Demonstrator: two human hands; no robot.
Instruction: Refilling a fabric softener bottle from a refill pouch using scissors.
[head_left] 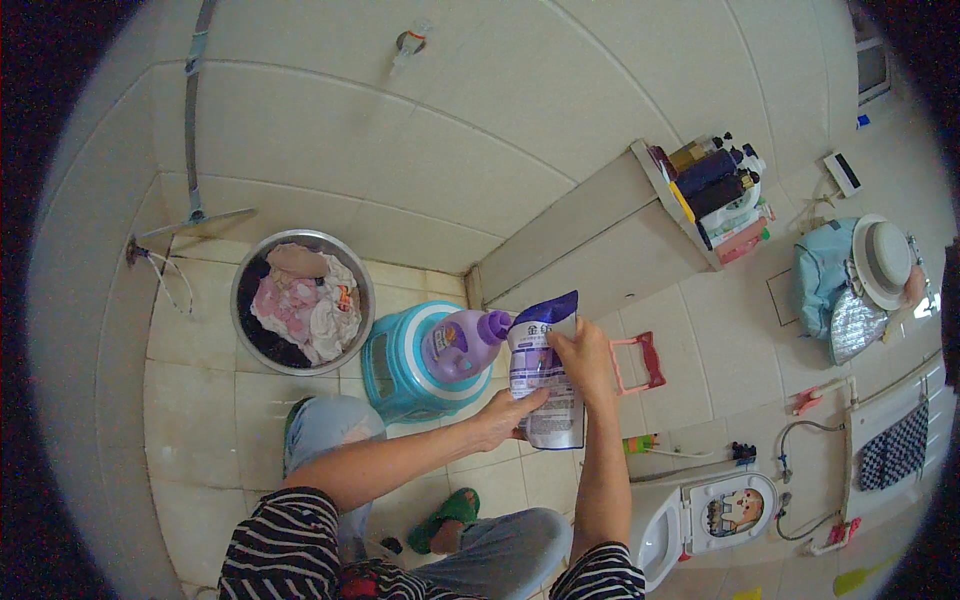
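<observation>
Both my hands hold a purple and white refill pouch (536, 365) in front of me. My left hand (502, 418) grips its lower left side, thumb across the front. Higher up, my right hand (587, 358) is closed on the right edge. The pouch's upper left corner is right at the mouth of a light purple detergent bottle (462, 347); whether they touch, I cannot tell. No cap shows on the bottle, which is on a teal plastic stool (392, 375) with a pale ring on top.
Left of the stool, a metal basin (364, 318) holds pink, white and dark clothes. A shelf of bottles (712, 185) stands along the wall. To the right are a pink-red plastic frame (640, 365), a toilet (657, 535) and a hanging hat (884, 252). My knees flank the floor before me.
</observation>
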